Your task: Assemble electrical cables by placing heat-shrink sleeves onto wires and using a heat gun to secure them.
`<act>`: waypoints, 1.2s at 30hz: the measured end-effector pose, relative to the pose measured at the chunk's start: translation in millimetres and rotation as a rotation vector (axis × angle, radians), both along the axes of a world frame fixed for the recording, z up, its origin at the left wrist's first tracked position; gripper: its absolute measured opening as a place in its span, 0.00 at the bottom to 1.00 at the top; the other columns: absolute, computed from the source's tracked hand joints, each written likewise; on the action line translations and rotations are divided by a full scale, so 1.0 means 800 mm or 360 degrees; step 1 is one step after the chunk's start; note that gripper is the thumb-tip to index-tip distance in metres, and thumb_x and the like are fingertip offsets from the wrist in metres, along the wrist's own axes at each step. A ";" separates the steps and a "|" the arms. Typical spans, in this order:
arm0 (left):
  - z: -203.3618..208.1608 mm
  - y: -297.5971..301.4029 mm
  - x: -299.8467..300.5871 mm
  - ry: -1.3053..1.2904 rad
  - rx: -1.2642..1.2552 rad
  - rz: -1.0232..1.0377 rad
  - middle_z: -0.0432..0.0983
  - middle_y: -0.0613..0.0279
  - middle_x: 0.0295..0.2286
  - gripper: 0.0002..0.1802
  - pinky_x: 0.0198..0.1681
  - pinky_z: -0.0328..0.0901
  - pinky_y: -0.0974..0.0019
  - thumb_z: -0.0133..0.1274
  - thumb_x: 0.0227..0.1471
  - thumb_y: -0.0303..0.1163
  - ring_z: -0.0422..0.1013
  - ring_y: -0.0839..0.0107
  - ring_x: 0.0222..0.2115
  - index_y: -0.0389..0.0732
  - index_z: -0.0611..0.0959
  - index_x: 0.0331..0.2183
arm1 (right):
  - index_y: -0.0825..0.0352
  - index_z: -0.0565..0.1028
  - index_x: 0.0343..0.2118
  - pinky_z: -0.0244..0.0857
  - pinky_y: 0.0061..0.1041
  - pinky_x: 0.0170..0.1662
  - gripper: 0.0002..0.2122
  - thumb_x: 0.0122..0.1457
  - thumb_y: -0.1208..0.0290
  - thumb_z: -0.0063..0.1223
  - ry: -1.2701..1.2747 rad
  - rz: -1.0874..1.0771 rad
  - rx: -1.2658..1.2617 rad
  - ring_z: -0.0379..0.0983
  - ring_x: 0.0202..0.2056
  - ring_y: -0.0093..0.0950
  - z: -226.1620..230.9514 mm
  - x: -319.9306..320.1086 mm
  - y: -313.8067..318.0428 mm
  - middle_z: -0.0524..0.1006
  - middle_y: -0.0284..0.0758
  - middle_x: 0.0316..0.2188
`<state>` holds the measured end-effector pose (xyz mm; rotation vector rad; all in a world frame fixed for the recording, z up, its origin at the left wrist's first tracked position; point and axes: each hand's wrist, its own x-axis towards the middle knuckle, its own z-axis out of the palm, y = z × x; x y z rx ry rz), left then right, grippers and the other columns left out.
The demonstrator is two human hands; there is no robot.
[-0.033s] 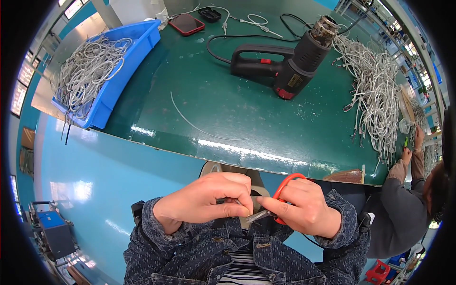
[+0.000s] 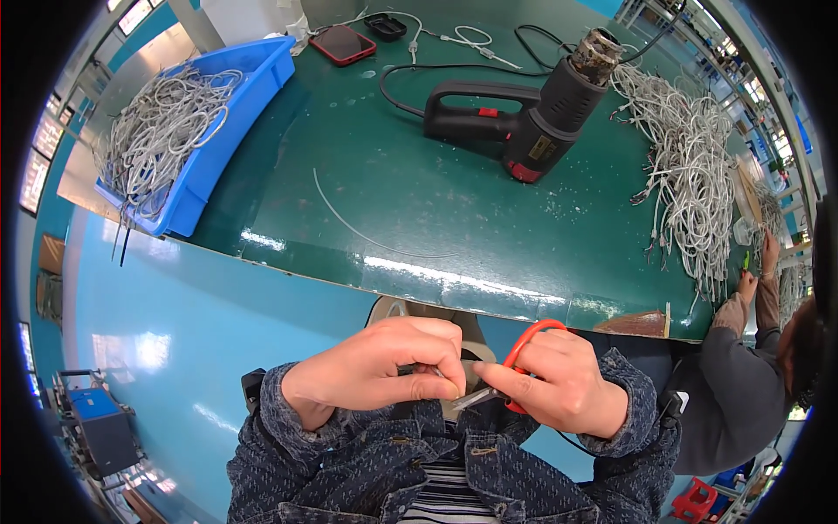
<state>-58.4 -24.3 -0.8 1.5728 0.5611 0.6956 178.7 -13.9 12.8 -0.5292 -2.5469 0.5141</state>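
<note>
In front of my body, below the bench edge, both hands meet fingertip to fingertip. My left hand (image 2: 393, 362) is closed, thumb and index finger pinched together. A sliver of something thin and pale shows by its fingers, too small to name. My right hand (image 2: 559, 380) grips a pair of scissors (image 2: 515, 351) with red handles, its fingers through the loops. The scissor blades point left, close under the left fingertips. Whether they touch what the left hand pinches, I cannot tell.
On the green bench (image 2: 393, 201) lie a black heat gun (image 2: 546, 122), a thin clear strand (image 2: 353, 229), a phone (image 2: 342, 45) and a big heap of grey cables (image 2: 690, 166). A blue bin (image 2: 231, 131) of cables overhangs the left side. Another person (image 2: 733, 384) works at right.
</note>
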 end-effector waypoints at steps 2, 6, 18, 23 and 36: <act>0.001 0.000 -0.001 -0.0012 -0.0042 -0.0015 0.63 0.65 0.21 0.04 0.26 0.57 0.70 0.53 0.48 0.27 0.62 0.72 0.23 0.37 0.77 0.25 | 0.65 0.75 0.39 0.60 0.22 0.21 0.19 0.38 0.73 0.53 -0.0017 0.0020 0.0098 0.66 0.20 0.24 0.006 0.003 -0.002 0.65 0.28 0.19; 0.002 0.003 -0.005 -0.0001 -0.0027 -0.0054 0.69 0.64 0.22 0.05 0.25 0.57 0.69 0.56 0.46 0.28 0.64 0.70 0.24 0.36 0.80 0.26 | 0.65 0.77 0.38 0.54 0.20 0.17 0.20 0.35 0.73 0.52 0.0036 0.0019 0.0214 0.60 0.15 0.20 0.006 0.000 -0.002 0.61 0.26 0.15; 0.010 0.006 -0.006 0.0176 -0.0125 0.0024 0.69 0.65 0.22 0.03 0.24 0.57 0.72 0.56 0.45 0.27 0.64 0.74 0.24 0.39 0.81 0.27 | 0.66 0.75 0.40 0.59 0.20 0.18 0.20 0.38 0.73 0.53 -0.0107 0.0040 0.0273 0.64 0.17 0.21 0.001 0.006 0.000 0.62 0.27 0.17; -0.002 0.007 -0.007 0.0181 0.0049 0.0030 0.66 0.66 0.20 0.05 0.24 0.59 0.71 0.55 0.47 0.29 0.64 0.75 0.21 0.37 0.78 0.26 | 0.66 0.75 0.41 0.59 0.20 0.18 0.21 0.38 0.73 0.53 -0.0151 0.0059 0.0304 0.63 0.17 0.20 0.000 0.005 0.002 0.62 0.27 0.16; -0.001 0.008 -0.011 0.0232 0.0011 0.0039 0.69 0.67 0.20 0.04 0.23 0.58 0.72 0.57 0.45 0.28 0.63 0.76 0.22 0.38 0.80 0.25 | 0.64 0.77 0.37 0.55 0.21 0.18 0.22 0.31 0.77 0.56 -0.0021 -0.0056 0.0268 0.62 0.16 0.22 -0.003 0.005 0.012 0.65 0.26 0.16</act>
